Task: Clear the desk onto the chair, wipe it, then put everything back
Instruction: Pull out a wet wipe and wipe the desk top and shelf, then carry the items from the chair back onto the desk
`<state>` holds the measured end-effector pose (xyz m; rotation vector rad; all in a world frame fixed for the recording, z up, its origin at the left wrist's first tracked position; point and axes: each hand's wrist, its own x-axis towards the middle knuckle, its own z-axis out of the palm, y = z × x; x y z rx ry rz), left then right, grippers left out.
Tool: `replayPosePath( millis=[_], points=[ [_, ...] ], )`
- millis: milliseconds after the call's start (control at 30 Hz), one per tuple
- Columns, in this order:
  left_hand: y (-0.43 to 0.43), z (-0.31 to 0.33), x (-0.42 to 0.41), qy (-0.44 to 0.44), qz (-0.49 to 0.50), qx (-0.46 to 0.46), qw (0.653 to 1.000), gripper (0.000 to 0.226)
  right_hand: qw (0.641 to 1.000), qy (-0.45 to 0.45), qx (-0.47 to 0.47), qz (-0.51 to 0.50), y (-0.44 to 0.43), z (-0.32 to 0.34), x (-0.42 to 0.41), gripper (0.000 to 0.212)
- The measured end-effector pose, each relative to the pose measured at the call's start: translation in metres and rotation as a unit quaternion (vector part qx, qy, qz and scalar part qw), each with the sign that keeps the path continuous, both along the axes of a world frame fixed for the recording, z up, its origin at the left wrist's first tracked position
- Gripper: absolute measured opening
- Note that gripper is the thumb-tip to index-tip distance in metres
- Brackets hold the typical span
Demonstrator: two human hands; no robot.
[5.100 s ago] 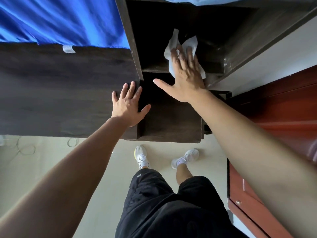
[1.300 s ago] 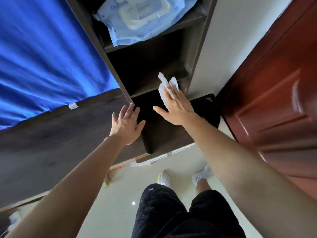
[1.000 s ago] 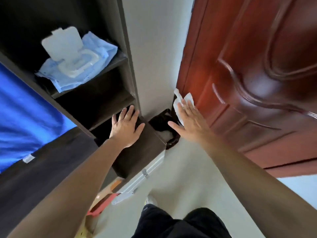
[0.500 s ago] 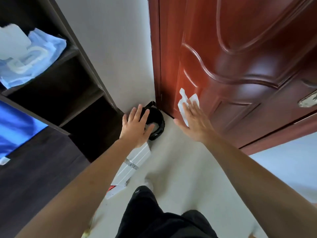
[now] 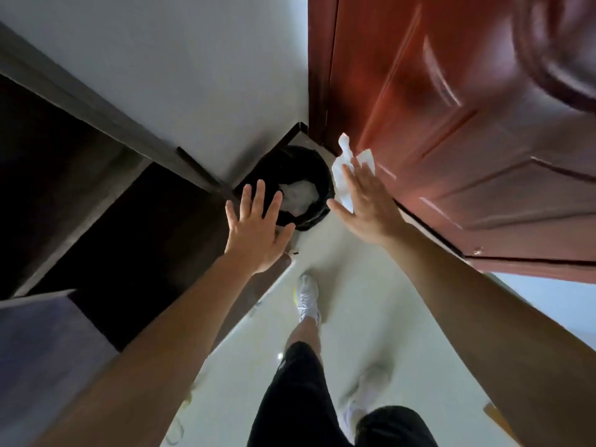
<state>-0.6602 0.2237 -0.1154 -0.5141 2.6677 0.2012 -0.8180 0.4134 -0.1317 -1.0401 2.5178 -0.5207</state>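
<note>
The view has swung right, away from the shelves: the blue cloth and the wipes pack are out of shot, and the room's corner fills it now. The left hand (image 5: 258, 233), flat on the bench (image 5: 145, 240) a second ago, now hovers past its right-hand corner over the near rim of the black bin (image 5: 290, 156), fingers spread and released, holding nothing. The right hand (image 5: 367, 208) has brought the wipe (image 5: 343, 175) along and sits just right of the bin, in front of the door (image 5: 467, 140). Its fingers are straight, thumb flung wide, and the wipe lies under palm and fingers; how it stays there, I cannot tell. That wipe is white, thin and crumpled, one twisted corner poking up past the fingertips. The bench is dark matte wood grain, square-edged. The bin is round, lined in glossy black plastic, with crumpled white paper (image 5: 298, 196) inside. The door is shiny reddish-brown with raised panels, and the floor (image 5: 338, 269) is pale and smooth.
</note>
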Motion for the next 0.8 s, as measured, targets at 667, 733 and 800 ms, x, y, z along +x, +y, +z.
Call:
replayPosePath(
  millis=[667, 733, 800],
  points=[
    [-0.045, -0.110, -0.035, -0.061, -0.041, -0.080, 0.994, 0.076, 0.968, -0.167, 0.181, -0.043, -0.047, -0.184, -0.023, 0.080],
    [-0.039, -0.101, -0.040, -0.066, -0.019, -0.062, 0.996, 0.075, 0.973, -0.152, 0.160, -0.064, -0.028, -0.163, -0.032, 0.078],
    [-0.024, -0.091, -0.047, -0.054, 0.003, -0.040, 0.998, 0.074, 0.978, -0.132, 0.143, -0.081, 0.003, -0.141, -0.036, 0.077]
  ],
)
